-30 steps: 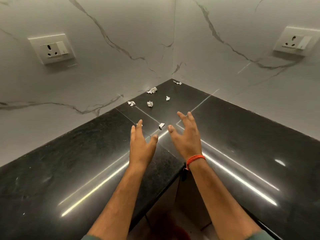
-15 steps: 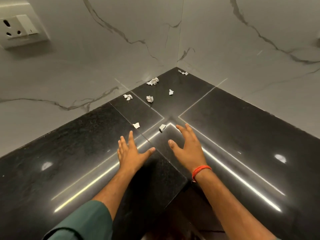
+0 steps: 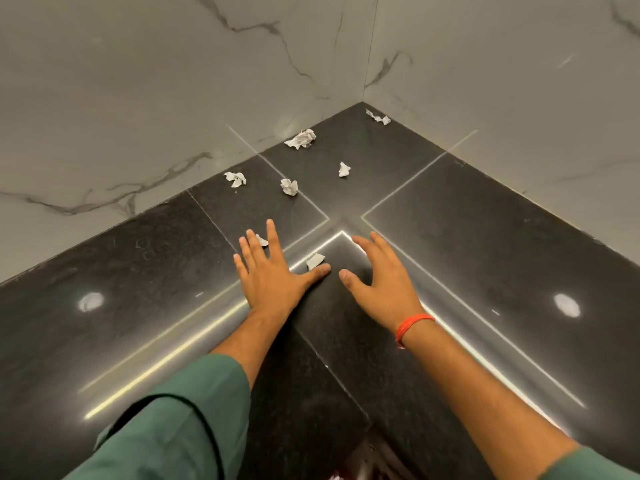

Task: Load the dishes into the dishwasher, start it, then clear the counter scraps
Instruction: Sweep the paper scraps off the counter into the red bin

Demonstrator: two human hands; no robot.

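Scrap-clearing is in hand. Both the left hand (image 3: 268, 271) and right hand (image 3: 379, 275) lie open and empty, flanking the nearest paper scrap (image 3: 315, 261) on the counter (image 3: 485, 254); another seems half-hidden under the left fingers. More scraps trail toward the back corner. Next comes pinching up the nearest.

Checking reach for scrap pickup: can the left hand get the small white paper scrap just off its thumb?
Probably yes. The left hand lies spread on the black stone counter, its thumb tip beside the small white paper scrap. Nothing lies between them; the right hand sits apart.
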